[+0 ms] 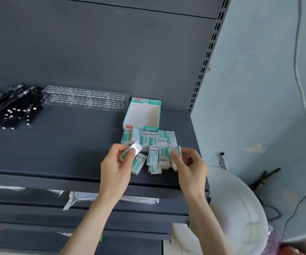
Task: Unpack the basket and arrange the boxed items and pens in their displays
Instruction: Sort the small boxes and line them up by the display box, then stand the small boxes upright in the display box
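At the front edge of a dark shelf (56, 144), small teal-and-white boxes are being sorted by two bare hands. One box (131, 151) is being pinched in the left hand (116, 167), fingers closed around it and lifted clear of the pile, while another box (175, 153) at the pile's right end is being gripped between thumb and fingers of the right hand (190, 167). Just beyond, the loose pile of boxes (153, 144) is lying partly in rows, partly tumbled, close to the shelf lip; boxes could be knocked over the edge if the pile is being nudged by a wrist. Behind it, the empty display carton (143, 115) is being left unfilled. Farther left, a clear holder with holes (85, 97) and a heap of black pens (12, 107) are waiting, and the pens could be sent rolling by a careless reach. The basket is not being shown.
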### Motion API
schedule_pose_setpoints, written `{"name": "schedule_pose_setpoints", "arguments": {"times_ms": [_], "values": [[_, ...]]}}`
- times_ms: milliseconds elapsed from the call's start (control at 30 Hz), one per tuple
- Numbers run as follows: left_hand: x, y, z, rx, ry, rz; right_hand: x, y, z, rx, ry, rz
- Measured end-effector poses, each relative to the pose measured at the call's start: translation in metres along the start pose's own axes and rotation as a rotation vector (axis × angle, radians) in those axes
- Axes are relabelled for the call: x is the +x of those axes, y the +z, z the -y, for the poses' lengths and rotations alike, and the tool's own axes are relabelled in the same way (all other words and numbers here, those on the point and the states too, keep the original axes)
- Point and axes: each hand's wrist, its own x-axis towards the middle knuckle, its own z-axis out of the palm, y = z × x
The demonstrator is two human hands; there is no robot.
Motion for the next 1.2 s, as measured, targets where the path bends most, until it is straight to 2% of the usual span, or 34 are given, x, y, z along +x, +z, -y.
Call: {"name": "schedule_pose_setpoints", "arguments": {"times_ms": [133,267,500,667,767,967,1100,1200], "values": [[0.005,-0.003,-0.015,-0.187,0.042,0.099,0.005,-0.004,0.020,0.153,-0.046,0.134],[0.028,0.003,-0.030,-0.323,-0.052,0.189,0.018,0.003,0.042,0.240,-0.069,0.300],[0.088,-0.004,-0.037,-0.336,-0.116,0.303,0.058,0.040,0.060,0.182,-0.110,0.408],[0.136,-0.015,-0.031,-0.357,-0.145,0.407,0.085,0.073,0.074,0.278,-0.062,0.470],[0.161,-0.019,-0.028,-0.359,-0.176,0.460,0.098,0.089,0.077,0.268,-0.057,0.440],[0.192,-0.012,-0.016,-0.387,-0.248,0.484,0.113,0.108,0.076,0.360,-0.019,0.258],[0.202,-0.004,-0.005,-0.319,-0.220,0.337,0.127,0.115,0.074,0.249,-0.072,0.167],[0.206,0.003,-0.002,-0.420,-0.207,0.317,0.135,0.117,0.074,0.237,-0.076,0.213]]}}
